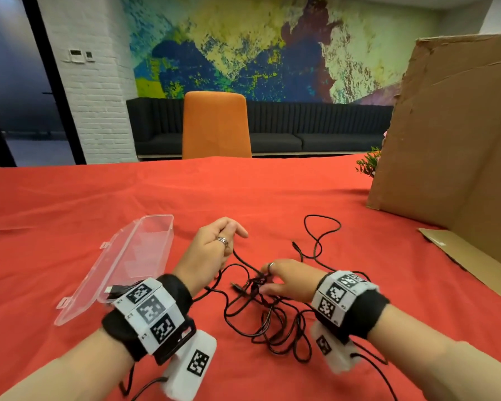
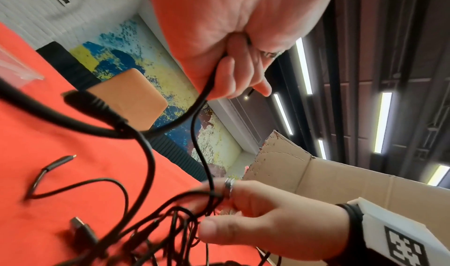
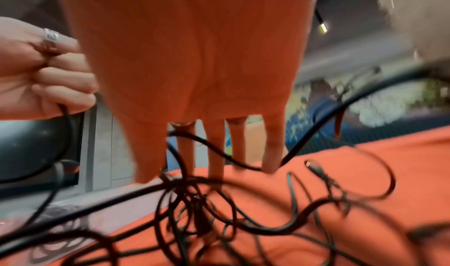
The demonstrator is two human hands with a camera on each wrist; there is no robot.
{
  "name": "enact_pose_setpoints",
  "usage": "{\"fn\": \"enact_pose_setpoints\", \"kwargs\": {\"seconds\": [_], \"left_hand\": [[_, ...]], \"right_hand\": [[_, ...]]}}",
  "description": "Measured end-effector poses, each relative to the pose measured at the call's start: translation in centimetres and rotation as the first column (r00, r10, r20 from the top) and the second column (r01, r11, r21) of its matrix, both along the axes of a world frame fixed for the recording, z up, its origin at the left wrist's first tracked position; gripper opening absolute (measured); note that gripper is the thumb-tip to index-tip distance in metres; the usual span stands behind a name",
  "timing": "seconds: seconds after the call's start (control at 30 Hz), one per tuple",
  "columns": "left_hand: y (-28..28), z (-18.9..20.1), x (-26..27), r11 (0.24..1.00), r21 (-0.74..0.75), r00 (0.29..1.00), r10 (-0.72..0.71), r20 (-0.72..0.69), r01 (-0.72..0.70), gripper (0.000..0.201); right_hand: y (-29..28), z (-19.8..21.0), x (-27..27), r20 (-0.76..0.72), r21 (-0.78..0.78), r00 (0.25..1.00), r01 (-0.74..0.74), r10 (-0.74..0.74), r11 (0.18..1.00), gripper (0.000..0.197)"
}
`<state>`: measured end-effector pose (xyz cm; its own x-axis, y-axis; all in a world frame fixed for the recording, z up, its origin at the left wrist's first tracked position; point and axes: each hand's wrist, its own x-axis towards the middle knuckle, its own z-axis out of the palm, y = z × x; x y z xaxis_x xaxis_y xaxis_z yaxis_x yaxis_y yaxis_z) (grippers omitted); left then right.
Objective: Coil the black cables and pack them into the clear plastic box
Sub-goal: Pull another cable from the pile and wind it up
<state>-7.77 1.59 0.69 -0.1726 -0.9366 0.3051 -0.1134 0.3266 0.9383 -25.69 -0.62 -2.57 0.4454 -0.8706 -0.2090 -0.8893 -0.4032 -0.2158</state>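
Left hand (image 1: 214,244) clamps one black cable (image 1: 240,260); right hand (image 1: 284,280), fingers spread, picks the tangle (image 1: 261,311) — pulling now could cinch that knot.

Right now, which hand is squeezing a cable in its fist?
The left hand. Its fingers curl round one black cable, lifted off the table. The right hand has straight fingers poking into the tangle.

Bare red cloth (image 1: 243,186) fills the frame's middle band, while the open box (image 1: 145,256) at lower left, tangled cables (image 1: 261,314) at lower centre and the cardboard (image 1: 451,134) at right block passage.
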Motion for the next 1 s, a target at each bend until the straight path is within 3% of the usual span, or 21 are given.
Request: {"fn": "enact_pose_setpoints", "kwargs": {"seconds": [0.03,0.13,0.33,0.4,0.47,0.57,0.63,0.7,0.9,0.97,1.0], "left_hand": [[-0.1,0.1,0.1,1.0,-0.007,1.0,0.009,0.008,-0.008,0.03],[-0.9,0.2,1.4,0.992,-0.057,0.992,0.113,0.053,-0.11,0.031],[-2.2,0.0,3.5,0.927,-0.212,0.927,0.344,0.151,-0.31,0.032],[-2.4,0.3,3.8,0.901,-0.242,0.898,0.404,0.173,-0.359,0.03],[-2.7,0.1,4.4,0.892,-0.224,0.867,0.44,0.233,-0.393,0.03],[-3.0,-0.2,5.6,0.87,-0.174,0.83,0.492,0.262,-0.46,0.031],[-3.1,0.0,6.4,0.853,-0.161,0.815,0.523,0.251,-0.497,0.032],[-3.2,0.3,7.1,0.85,-0.139,0.812,0.527,0.25,-0.508,0.035],[-3.6,0.5,7.7,0.84,-0.137,0.806,0.542,0.238,-0.525,0.037],[-3.5,0.7,7.5,0.837,-0.142,0.808,0.547,0.218,-0.528,0.035],[-3.3,0.7,7.4,0.844,-0.137,0.82,0.536,0.201,-0.519,0.035]], "right_hand": [[0.0,0.1,0.2,0.099,0.043,0.995,0.006,-0.011,0.999,0.016],[-0.2,2.1,-1.4,0.306,-0.055,0.952,-0.012,0.028,0.998,0.023],[0.3,7.0,-7.4,0.645,-0.118,0.763,0.046,0.041,0.992,0.011],[0.4,7.7,-8.4,0.796,-0.112,0.605,0.141,0.004,0.984,0.028],[0.3,8.2,-9.3,0.932,-0.037,0.358,0.26,-0.061,0.965,0.044],[-0.2,8.8,-11.2,0.996,0.036,0.062,0.404,-0.067,0.914,0.04],[-0.6,8.7,-12.6,0.996,0.075,-0.074,0.465,-0.046,0.882,0.034],[-1.3,8.0,-13.7,0.987,0.116,-0.16,0.536,-0.035,0.836,0.034],[-3.0,5.8,-15.9,0.986,0.163,-0.122,0.789,-0.109,0.592,0.037],[-3.4,5.0,-16.3,0.982,0.132,-0.032,0.817,-0.184,0.562,0.037],[-3.5,4.6,-16.3,0.968,0.099,0.053,0.815,-0.243,0.571,0.038]]}}
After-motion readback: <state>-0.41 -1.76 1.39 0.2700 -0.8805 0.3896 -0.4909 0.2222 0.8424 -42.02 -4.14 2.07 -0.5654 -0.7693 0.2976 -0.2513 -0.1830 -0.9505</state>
